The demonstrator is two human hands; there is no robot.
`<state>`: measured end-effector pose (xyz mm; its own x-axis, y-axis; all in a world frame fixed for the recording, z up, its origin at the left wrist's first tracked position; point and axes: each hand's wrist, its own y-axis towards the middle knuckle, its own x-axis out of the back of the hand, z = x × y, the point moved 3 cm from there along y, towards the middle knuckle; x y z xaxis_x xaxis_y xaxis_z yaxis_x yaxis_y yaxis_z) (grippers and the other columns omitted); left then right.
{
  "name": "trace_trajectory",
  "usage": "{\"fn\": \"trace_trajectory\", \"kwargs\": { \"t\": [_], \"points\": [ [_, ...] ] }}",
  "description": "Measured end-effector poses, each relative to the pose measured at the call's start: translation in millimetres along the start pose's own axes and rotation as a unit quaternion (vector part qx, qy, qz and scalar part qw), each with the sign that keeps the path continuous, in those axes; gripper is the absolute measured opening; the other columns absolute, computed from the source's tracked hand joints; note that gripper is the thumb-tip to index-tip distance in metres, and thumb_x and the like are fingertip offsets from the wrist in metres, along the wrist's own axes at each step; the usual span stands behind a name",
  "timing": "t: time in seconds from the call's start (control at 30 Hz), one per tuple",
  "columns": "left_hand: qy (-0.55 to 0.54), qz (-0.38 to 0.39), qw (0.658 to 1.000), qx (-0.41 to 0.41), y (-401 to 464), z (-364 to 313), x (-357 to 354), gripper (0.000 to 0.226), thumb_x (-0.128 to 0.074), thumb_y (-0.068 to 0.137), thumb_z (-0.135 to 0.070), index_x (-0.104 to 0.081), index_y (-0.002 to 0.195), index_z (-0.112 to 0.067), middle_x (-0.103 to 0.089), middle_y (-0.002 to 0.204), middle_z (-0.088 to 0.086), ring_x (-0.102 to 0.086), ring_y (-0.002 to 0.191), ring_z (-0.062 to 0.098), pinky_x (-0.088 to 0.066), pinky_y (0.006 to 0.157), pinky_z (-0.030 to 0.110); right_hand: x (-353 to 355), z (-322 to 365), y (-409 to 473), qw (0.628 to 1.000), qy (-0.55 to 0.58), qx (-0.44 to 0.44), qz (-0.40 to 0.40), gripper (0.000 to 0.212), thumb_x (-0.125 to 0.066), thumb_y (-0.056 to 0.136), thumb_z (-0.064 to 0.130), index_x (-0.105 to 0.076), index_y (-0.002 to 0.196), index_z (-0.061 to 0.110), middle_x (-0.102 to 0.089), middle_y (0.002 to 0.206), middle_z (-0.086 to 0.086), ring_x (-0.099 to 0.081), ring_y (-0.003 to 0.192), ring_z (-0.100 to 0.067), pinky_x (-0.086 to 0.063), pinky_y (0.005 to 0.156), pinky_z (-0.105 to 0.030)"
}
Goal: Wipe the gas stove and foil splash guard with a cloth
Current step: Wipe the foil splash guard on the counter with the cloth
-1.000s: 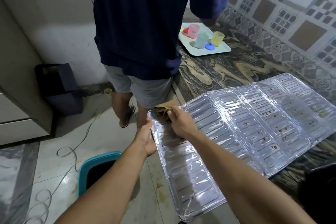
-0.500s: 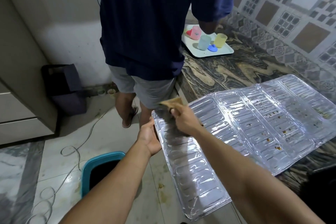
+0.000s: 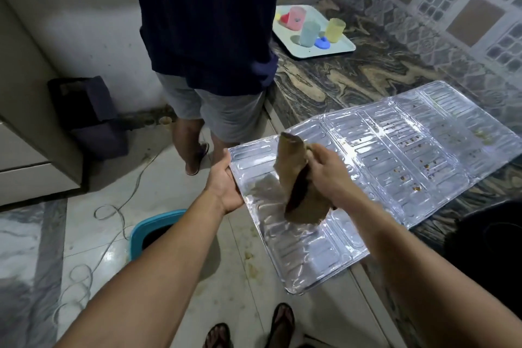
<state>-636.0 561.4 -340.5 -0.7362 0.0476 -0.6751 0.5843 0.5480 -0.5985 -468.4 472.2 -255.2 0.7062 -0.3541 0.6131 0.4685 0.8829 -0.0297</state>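
The foil splash guard [image 3: 395,155] lies unfolded on the marbled counter, its left panel jutting out over the floor. Brown specks dot its right panels. My left hand [image 3: 226,183] grips the guard's left edge. My right hand [image 3: 327,175] is closed on a brown cloth [image 3: 293,178] that hangs crumpled over the left panel, blurred. A dark round shape at the lower right edge may be the gas stove [image 3: 488,248]; it is mostly cut off.
Another person [image 3: 209,37] in a dark shirt and grey shorts stands just beyond the guard at the counter. A white tray [image 3: 339,49] with coloured plastic cups sits at the back. A teal-rimmed bin [image 3: 152,230], a cable and my sandalled feet are on the floor.
My right hand has pulled the cloth from the guard's far left corner toward me, down the left panel. The cloth now hangs loose and upright. My left hand keeps holding the edge.
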Motion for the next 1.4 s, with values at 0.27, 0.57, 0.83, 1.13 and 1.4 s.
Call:
{"fn": "trace_trajectory", "kwargs": {
  "t": [0.27,0.57,0.83,1.13,1.4],
  "points": [
    [0.064,-0.057,0.995,0.052,-15.4,33.0,1.3,0.039,-0.028,0.105,-0.024,-0.057,0.117,0.0,-0.072,0.087,0.019,-0.064,0.102,0.037,-0.043,0.086,0.053,-48.9,-36.6,-28.7,0.946,-0.261,0.085,0.17,0.035,-0.044,0.101,0.023,-0.055,0.134,0.024,-0.045,0.146,-0.002,-0.039,0.134,-0.026,-0.033,0.109,-0.044],
    [0.061,-0.045,0.996,0.047,-0.9,29.8,-6.8,0.032,-0.032,0.105,-0.024,-0.059,0.111,-0.006,-0.068,0.106,0.016,-0.062,0.099,0.034,-0.041,0.099,0.055,-32.6,-36.2,-134.7,0.94,-0.215,0.071,0.253,0.032,-0.044,0.1,0.025,-0.057,0.129,0.024,-0.065,0.122,-0.007,-0.061,0.106,-0.028,-0.048,0.089,-0.038],
    [0.247,-0.061,0.955,0.153,-12.1,58.1,28.6,0.01,-0.055,0.094,-0.006,-0.062,0.087,-0.009,-0.059,0.089,0.008,-0.062,0.083,0.026,-0.053,0.073,0.062,36.3,-42.1,-98.1,0.989,-0.143,0.007,-0.02,0.028,-0.043,0.1,0.019,-0.06,0.121,0.027,-0.069,0.098,-0.003,-0.063,0.091,-0.025,-0.048,0.077,-0.035],
    [0.263,-0.047,0.946,0.182,-14.8,94.3,30.9,0.022,-0.041,0.1,0.0,-0.058,0.088,-0.007,-0.065,0.081,0.008,-0.062,0.075,0.019,-0.046,0.094,0.057,-23.4,-47.8,-157.3,0.934,-0.28,0.08,0.207,0.068,-0.02,0.083,0.052,-0.06,0.13,0.025,-0.045,0.148,-0.004,-0.046,0.128,-0.026,-0.037,0.103,-0.039],
    [0.267,-0.052,0.947,0.17,-16.1,80.0,34.4,0.02,-0.043,0.098,0.001,-0.06,0.094,-0.009,-0.066,0.089,0.008,-0.064,0.081,0.022,-0.043,0.099,0.058,-21.3,-50.7,-160.2,0.979,-0.082,-0.016,0.188,0.029,-0.046,0.097,0.009,-0.063,0.116,0.024,-0.068,0.1,0.006,-0.06,0.096,-0.012,-0.044,0.083,-0.02]
  ]
}}
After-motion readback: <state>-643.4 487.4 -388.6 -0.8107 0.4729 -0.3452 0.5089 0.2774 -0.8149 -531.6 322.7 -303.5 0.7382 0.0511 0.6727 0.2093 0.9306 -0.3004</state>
